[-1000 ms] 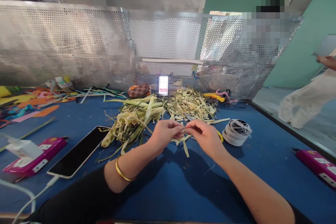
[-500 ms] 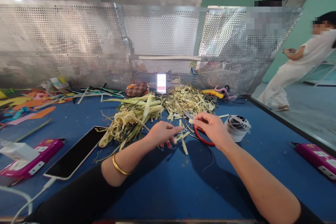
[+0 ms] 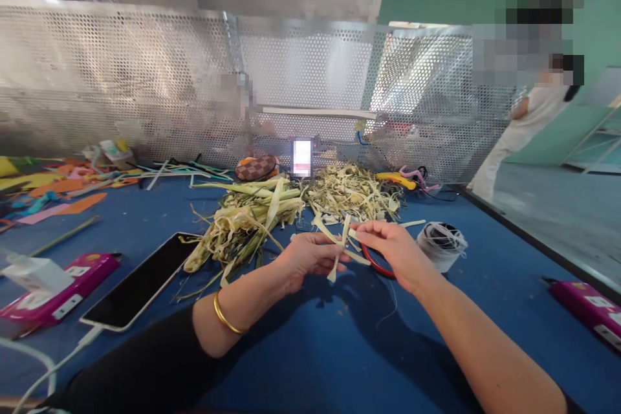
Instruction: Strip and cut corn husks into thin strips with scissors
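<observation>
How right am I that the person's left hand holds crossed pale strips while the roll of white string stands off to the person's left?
The side is wrong: in the head view, the roll of white string stands to the person's right. The left hand does hold crossed pale strips.

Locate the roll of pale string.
In the head view, the roll of pale string stands on the blue table, right of centre, just right of the right hand.
</observation>
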A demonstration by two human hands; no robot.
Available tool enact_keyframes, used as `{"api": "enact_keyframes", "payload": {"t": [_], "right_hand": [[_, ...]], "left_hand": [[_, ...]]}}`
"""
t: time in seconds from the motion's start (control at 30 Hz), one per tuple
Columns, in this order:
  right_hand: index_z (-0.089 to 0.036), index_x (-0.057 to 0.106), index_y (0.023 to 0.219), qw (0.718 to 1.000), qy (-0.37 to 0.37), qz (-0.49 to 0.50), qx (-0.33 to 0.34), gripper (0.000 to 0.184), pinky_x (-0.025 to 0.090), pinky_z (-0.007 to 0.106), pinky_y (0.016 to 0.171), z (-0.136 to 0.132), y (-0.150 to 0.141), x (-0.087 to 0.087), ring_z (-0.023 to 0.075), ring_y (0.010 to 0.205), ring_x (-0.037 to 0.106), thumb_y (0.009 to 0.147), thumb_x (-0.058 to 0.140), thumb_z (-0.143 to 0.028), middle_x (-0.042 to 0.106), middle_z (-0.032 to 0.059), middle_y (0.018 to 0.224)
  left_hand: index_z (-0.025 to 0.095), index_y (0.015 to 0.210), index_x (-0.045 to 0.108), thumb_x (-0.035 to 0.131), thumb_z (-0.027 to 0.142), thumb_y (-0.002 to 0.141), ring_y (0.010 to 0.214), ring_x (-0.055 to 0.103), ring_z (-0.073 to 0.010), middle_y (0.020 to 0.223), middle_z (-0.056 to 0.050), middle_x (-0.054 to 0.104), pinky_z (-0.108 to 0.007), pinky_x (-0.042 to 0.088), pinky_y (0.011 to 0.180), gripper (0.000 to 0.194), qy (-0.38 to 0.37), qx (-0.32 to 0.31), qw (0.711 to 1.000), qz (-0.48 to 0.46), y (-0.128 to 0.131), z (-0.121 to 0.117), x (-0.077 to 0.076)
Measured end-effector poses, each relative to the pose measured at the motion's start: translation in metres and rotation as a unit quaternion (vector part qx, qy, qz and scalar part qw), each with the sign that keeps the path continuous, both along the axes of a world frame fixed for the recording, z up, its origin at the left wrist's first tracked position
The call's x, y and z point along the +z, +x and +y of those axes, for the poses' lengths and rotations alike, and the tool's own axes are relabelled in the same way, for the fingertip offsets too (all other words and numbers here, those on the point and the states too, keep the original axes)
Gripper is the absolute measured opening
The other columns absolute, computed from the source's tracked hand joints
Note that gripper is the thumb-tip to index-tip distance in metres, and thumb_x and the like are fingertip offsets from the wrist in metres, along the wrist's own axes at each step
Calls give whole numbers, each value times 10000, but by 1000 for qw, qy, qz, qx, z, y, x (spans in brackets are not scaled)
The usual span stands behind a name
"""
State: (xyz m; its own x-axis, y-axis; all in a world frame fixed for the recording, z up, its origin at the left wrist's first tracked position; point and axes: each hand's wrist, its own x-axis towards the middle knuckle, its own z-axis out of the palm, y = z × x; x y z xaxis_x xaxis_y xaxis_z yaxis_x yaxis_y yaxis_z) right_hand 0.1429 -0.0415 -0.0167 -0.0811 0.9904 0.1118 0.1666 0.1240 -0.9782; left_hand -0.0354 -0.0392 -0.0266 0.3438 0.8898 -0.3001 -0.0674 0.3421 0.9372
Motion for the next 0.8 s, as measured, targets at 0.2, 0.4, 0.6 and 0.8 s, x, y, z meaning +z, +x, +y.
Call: {"api": "enact_keyframes", "payload": {"t": [0.2,0.4,0.6,0.8], "right_hand": [[-186,622,664,999,10,-53,3,188,380,270,557,-5,-12,-5,126,546,491,690,640,-372,554,-32,560],[-192,637,666,993,105,-42,-47,162,429,312,717,-3,-7,-6,198,827,589,691,650,-352,669,66,943],[-200,654,655,987,123,-93,-34,166,433,335,744,-5,-11,-12,225,896,583,715,647,-355,650,82,1029],[-200,646,617,984,139,-109,-32,170,428,345,764,-5,-12,-15,232,901,587,705,648,-346,648,77,987]], "left_hand": [[130,834,675,776,416,625,673,674,-163,825,-99,731,-252,466,637,369,-9,-44,999,-8,2,-7,0],[131,903,684,766,369,648,667,680,-168,776,-91,728,-264,490,661,359,-7,28,999,-33,5,-7,0],[101,875,688,762,370,640,709,688,-196,776,-123,726,-268,503,665,365,3,41,996,-74,7,-10,-1],[98,772,700,746,420,651,684,678,-178,765,-128,723,-257,499,652,347,8,34,995,-95,11,-12,-3]]}}
